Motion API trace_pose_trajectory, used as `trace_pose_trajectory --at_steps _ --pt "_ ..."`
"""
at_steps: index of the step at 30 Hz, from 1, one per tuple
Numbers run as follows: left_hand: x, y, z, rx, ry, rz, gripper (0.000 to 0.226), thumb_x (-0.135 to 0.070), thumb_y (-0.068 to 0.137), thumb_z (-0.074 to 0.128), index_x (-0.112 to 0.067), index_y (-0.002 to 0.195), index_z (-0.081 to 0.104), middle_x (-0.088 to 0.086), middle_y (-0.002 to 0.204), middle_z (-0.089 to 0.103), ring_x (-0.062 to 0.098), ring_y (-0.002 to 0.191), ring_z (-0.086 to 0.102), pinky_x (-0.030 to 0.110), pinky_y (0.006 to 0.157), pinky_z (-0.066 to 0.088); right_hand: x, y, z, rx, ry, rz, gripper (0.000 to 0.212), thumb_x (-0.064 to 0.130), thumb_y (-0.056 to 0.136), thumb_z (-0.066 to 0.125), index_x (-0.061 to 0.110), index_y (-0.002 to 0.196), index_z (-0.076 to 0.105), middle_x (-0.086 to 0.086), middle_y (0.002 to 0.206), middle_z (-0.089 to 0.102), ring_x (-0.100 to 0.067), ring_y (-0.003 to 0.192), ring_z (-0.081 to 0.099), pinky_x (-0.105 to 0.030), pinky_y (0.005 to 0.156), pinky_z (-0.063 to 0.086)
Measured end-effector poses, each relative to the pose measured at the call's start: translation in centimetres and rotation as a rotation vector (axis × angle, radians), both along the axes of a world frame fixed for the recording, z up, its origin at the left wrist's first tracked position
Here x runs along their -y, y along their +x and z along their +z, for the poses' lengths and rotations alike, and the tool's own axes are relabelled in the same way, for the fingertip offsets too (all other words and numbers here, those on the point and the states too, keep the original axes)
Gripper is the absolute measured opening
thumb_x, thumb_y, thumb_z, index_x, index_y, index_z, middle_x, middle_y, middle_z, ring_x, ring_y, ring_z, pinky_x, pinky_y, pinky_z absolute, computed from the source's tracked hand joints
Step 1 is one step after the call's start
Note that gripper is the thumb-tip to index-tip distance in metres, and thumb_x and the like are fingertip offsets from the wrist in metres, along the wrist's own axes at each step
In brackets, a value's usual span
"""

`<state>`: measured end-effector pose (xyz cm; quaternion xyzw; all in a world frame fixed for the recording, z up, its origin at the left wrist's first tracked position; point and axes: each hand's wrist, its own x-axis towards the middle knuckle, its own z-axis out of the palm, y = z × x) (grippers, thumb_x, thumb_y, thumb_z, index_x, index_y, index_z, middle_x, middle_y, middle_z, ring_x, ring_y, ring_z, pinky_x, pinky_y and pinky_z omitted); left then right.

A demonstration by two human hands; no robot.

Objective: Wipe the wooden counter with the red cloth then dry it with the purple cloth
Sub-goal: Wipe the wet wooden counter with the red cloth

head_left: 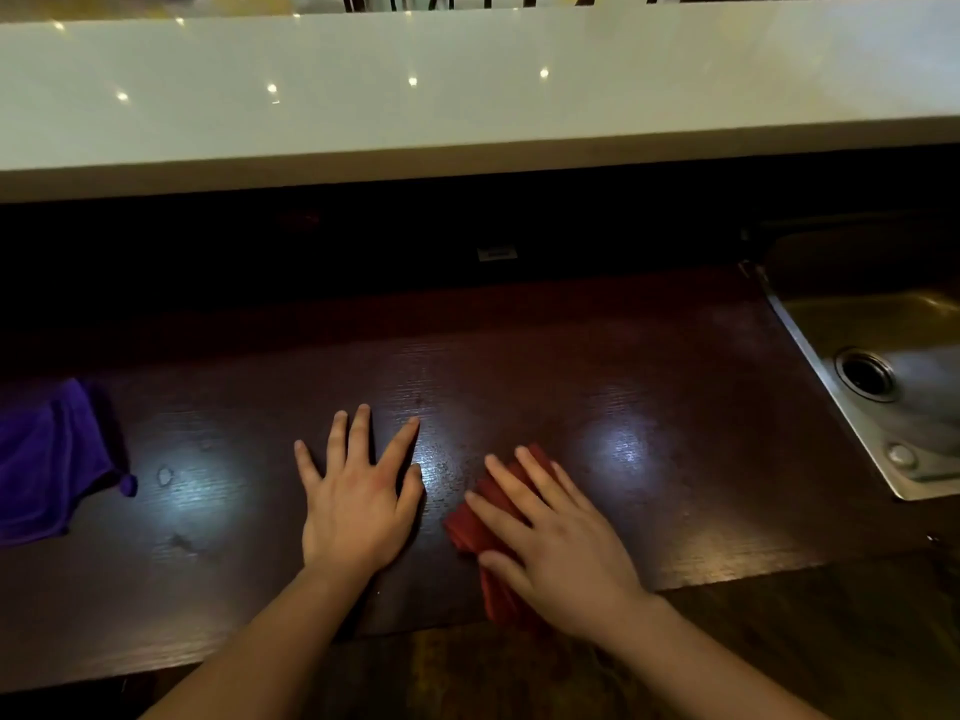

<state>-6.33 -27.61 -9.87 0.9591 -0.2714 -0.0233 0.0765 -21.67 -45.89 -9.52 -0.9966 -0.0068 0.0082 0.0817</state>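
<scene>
Right hand (558,543): flat, palm down, fingers spread, pressing on red cloth (478,527). No grasp; fingers extended, not curled round the fabric. Thumb lying across the cloth's near part.

Red cloth: folded, lying on counter (649,387) near its front edge, mostly covered by the right hand. Visible portions: a strip past the fingertips, a patch left of the fingers, a strip below the thumb reaching toward the counter's near edge.

Left hand (358,501): flat on bare wood, palm down, fingers splayed, holding nothing. Just beside the red cloth, to its left, not touching it.

Both forearms bare, entering from bottom of view.

Counter: dark wood, visible grain. Several bright light reflections on the surface, one between the two hands, one right of the right hand, one left of the left hand. Small pale marks on the wood left of the left hand; water or wear, cannot tell.

Purple cloth (41,465): far left on counter, crumpled, partly cut off by the frame edge, well apart from both hands.

Sink (810,350): metal, set at the counter's right end, drain visible in basin.

Ledge (467,96): pale, glossy, raised behind the counter, with spot-light reflections. Dark recess between ledge and counter; detail there too dim to make out.
</scene>
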Motion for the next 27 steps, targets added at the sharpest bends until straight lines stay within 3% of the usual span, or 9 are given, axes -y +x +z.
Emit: trace_pose_trajectory --at_steps 3,8,10,13,15,18,22,24,27 --pt "-0.2 0.0 0.2 0.005 -0.015 0.002 0.055 -0.054 0.093 0.021 -0.045 0.148 0.023 0.014 0.16 0.023 0.031 0.149 0.006 0.068 0.113 0.005 1.8 4.5 0.6 -0.01 -0.03 -0.088 0.054 0.054 0.096 0.034 0.035 0.146 0.033 0.0 0.161 0.021 -0.025 0.149 0.012 -0.046 0.119 0.018" --pt "-0.1 0.1 0.1 -0.01 0.003 0.013 0.055 -0.052 0.093 0.021 -0.046 0.148 0.023 0.013 0.16 0.021 0.03 0.149 0.004 0.067 0.114 0.003 8.1 7.1 0.9 -0.081 -0.013 -0.557 0.056 0.052 0.097 0.032 0.033 0.149 0.026 -0.002 0.163 0.011 -0.028 0.149 0.005 -0.047 0.12 0.011" --pt "-0.1 0.0 0.2 -0.013 -0.017 0.012 0.055 -0.052 0.093 0.022 -0.046 0.147 0.025 0.013 0.16 0.022 0.03 0.149 0.006 0.067 0.114 0.003 4.8 7.6 1.1 -0.056 -0.004 -0.441 0.057 0.055 0.095 0.033 0.033 0.148 0.028 -0.004 0.162 0.013 -0.031 0.149 0.007 -0.05 0.119 0.013" --pt "-0.2 0.0 0.2 -0.019 -0.048 0.02 0.055 -0.049 0.092 0.023 -0.043 0.146 0.031 0.012 0.16 0.025 0.029 0.149 0.008 0.066 0.115 0.004 -2.2 5.5 0.2 -0.019 -0.009 -0.03 0.057 0.059 0.091 0.036 0.037 0.143 0.034 -0.003 0.16 0.023 -0.03 0.147 0.016 -0.051 0.118 0.019" --pt "-0.4 0.1 0.0 -0.019 -0.063 0.024 0.054 -0.046 0.092 0.024 -0.041 0.145 0.036 0.011 0.159 0.028 0.028 0.149 0.011 0.066 0.115 0.005 -0.9 3.1 0.1 -0.016 -0.027 0.059 0.056 0.057 0.091 0.037 0.038 0.143 0.034 0.0 0.159 0.026 -0.026 0.147 0.018 -0.047 0.118 0.018" --pt "-0.4 0.2 -0.4 0.0 -0.067 0.018 0.052 -0.046 0.092 0.028 -0.038 0.142 0.041 0.012 0.157 0.032 0.029 0.148 0.015 0.066 0.114 0.007 7.8 0.1 0.0 0.0 -0.094 -0.246 0.054 0.051 0.093 0.037 0.03 0.143 0.04 -0.005 0.156 0.03 -0.031 0.145 0.025 -0.049 0.115 0.028" --pt "-0.1 0.2 -0.4 0.008 -0.042 0.021 0.053 -0.048 0.091 0.031 -0.037 0.142 0.04 0.014 0.156 0.032 0.031 0.147 0.015 0.068 0.113 0.008 14.9 1.4 1.1 -0.075 -0.046 -0.728 0.057 0.052 0.097 0.03 0.028 0.149 0.031 -0.007 0.161 0.019 -0.032 0.148 0.012 -0.049 0.118 0.017" --pt "0.0 0.1 -0.1 0.003 -0.04 0.019 0.054 -0.048 0.091 0.029 -0.036 0.143 0.04 0.013 0.156 0.031 0.031 0.148 0.014 0.068 0.113 0.008 12.3 4.2 1.1 -0.062 -0.048 -0.713 0.057 0.054 0.097 0.028 0.03 0.149 0.029 -0.007 0.162 0.016 -0.031 0.148 0.01 -0.048 0.119 0.015" --pt "-0.2 0.0 0.1 -0.007 -0.057 0.017 0.055 -0.048 0.092 0.026 -0.036 0.144 0.04 0.013 0.157 0.03 0.03 0.148 0.013 0.067 0.114 0.007 5.7 5.5 0.4 -0.038 -0.066 -0.37 0.056 0.056 0.096 0.03 0.033 0.147 0.031 -0.005 0.161 0.019 -0.03 0.148 0.012 -0.048 0.118 0.019"
